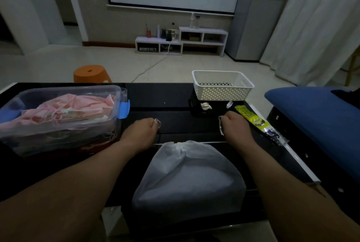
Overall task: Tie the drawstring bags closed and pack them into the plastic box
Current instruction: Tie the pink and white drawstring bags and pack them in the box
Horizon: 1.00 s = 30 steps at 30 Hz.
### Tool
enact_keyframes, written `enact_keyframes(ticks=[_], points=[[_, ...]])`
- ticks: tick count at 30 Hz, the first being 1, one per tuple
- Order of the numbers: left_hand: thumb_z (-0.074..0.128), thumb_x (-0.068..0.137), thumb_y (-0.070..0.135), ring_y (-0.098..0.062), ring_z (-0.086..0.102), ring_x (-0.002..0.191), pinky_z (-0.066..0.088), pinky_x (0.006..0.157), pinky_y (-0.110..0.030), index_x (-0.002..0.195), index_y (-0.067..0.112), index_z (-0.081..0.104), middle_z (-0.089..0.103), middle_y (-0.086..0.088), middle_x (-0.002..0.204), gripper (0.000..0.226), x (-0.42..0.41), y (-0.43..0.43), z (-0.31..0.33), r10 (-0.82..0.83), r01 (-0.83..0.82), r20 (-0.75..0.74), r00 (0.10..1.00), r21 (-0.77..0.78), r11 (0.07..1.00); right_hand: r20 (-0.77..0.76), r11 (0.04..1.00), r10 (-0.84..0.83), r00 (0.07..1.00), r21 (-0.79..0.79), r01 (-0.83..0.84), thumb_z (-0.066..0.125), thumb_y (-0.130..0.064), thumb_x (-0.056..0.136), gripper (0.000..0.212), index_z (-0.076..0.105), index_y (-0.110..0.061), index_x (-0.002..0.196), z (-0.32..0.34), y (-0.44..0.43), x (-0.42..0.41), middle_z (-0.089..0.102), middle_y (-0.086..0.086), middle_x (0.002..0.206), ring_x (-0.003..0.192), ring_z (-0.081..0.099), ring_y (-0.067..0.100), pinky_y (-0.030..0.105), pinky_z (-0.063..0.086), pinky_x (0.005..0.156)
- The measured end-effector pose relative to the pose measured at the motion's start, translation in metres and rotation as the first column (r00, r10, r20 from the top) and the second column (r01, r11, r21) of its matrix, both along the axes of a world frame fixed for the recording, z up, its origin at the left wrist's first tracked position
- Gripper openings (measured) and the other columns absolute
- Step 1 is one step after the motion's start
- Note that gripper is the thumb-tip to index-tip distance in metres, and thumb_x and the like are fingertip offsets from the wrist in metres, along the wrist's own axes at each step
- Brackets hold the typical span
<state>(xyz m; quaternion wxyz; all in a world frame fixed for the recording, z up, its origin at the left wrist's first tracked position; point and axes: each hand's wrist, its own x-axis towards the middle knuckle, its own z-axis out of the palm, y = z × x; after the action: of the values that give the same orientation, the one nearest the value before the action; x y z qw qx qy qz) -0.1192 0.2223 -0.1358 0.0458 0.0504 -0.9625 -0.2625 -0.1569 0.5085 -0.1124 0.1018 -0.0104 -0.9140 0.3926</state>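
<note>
Head view: one white drawstring bag sits on the black table, its top bunched shut. Two hands are just past the bag, one on each side. The left hand pinches one cord end. The right hand grips a second cord end. One clear plastic box, left of the bag, holds pink bags, too tangled to count.

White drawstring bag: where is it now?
Head view, lower centre: the bag lies on the black table, between the forearms, right of the plastic box.
</note>
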Motion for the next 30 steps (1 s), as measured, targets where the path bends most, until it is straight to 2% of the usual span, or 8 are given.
enact_keyframes(ticks=[4,9,13,17,21,24,26,30], points=[[0.041,0.110,0.031,-0.022,0.066,0.083,0.047,0.075,-0.034,0.082,0.011,0.067,0.071,-0.005,0.086,0.043,-0.004,0.027,0.027,-0.092,0.119,-0.084,0.992,0.414,0.902,-0.039,0.936,0.131,0.991,-0.324,-0.137,0.059,-0.037,0.089,0.027,0.067,-0.017,0.073,0.036,-0.035,-0.001,0.068,0.007,0.070,0.072,0.067,0.030,0.048,0.055,0.073],[0.042,0.110,0.038,-0.011,0.045,0.054,0.033,0.052,-0.027,0.110,0.013,0.069,0.071,-0.019,0.104,0.036,-0.004,0.070,0.057,-0.311,0.183,-0.023,0.950,0.850,0.494,-0.067,0.825,0.388,0.919,-0.418,-0.379,0.061,-0.027,0.102,0.022,0.077,-0.013,0.099,0.068,-0.072,0.001,0.072,0.011,0.089,0.082,0.070,0.025,0.039,0.061,0.064],[0.040,0.110,0.035,-0.012,0.042,0.052,0.031,0.049,-0.026,0.127,0.014,0.063,0.063,-0.030,0.125,0.036,-0.015,0.075,0.056,-0.322,0.189,-0.050,0.945,0.888,0.419,-0.020,0.771,0.445,0.896,-0.501,-0.394,0.058,-0.022,0.104,0.022,0.078,-0.012,0.105,0.070,-0.072,-0.002,0.074,-0.003,0.079,0.074,0.070,0.007,0.019,0.053,0.061],[0.039,0.111,0.037,-0.012,0.041,0.053,0.029,0.051,-0.026,0.108,0.012,0.064,0.061,-0.011,0.081,0.035,-0.018,0.074,0.062,-0.311,0.181,-0.056,0.949,0.902,0.392,-0.025,0.746,0.420,0.907,-0.560,-0.361,0.059,-0.033,0.102,0.022,0.078,-0.022,0.105,0.065,-0.064,-0.002,0.074,0.016,0.097,0.087,0.069,0.029,0.039,0.053,0.075],[0.039,0.110,0.031,-0.011,0.033,0.048,0.021,0.051,-0.026,0.085,0.016,0.057,0.048,0.000,0.067,0.034,-0.023,0.072,0.065,-0.188,0.070,-0.013,0.982,0.951,0.300,0.154,0.862,0.163,0.974,-0.502,-0.065,0.050,-0.036,0.103,0.025,0.066,-0.019,0.092,0.048,-0.053,-0.002,0.068,0.009,0.101,0.080,0.063,0.022,0.032,0.048,0.069],[0.040,0.110,0.031,-0.009,0.030,0.047,0.016,0.049,-0.025,0.084,0.016,0.055,0.048,0.001,0.066,0.033,-0.026,0.066,0.064,-0.155,0.022,0.004,0.988,0.985,0.170,0.480,0.867,0.404,0.779,-0.472,-0.159,0.058,-0.031,0.101,0.024,0.072,-0.012,0.108,0.018,-0.045,0.019,0.075,0.010,0.112,0.102,0.069,0.024,0.040,0.055,0.092],[0.039,0.111,0.031,-0.009,0.030,0.046,0.015,0.049,-0.024,0.084,0.017,0.054,0.048,0.001,0.066,0.034,-0.027,0.063,0.063,-0.138,0.005,0.014,0.990,0.990,0.141,0.461,0.831,0.512,0.725,-0.480,-0.282,0.062,-0.021,0.100,0.023,0.075,-0.011,0.117,0.009,-0.044,0.032,0.077,0.011,0.113,0.108,0.072,0.025,0.041,0.056,0.099],[0.039,0.111,0.030,-0.009,0.028,0.045,0.018,0.043,-0.021,0.082,0.016,0.053,0.046,0.001,0.065,0.035,-0.026,0.063,0.060,-0.095,-0.022,0.029,0.995,0.997,0.070,0.362,0.742,0.578,0.731,-0.606,-0.286,0.058,-0.013,0.103,0.021,0.076,-0.005,0.110,0.012,-0.046,0.043,0.078,0.012,0.109,0.105,0.074,0.024,0.029,0.057,0.083]])
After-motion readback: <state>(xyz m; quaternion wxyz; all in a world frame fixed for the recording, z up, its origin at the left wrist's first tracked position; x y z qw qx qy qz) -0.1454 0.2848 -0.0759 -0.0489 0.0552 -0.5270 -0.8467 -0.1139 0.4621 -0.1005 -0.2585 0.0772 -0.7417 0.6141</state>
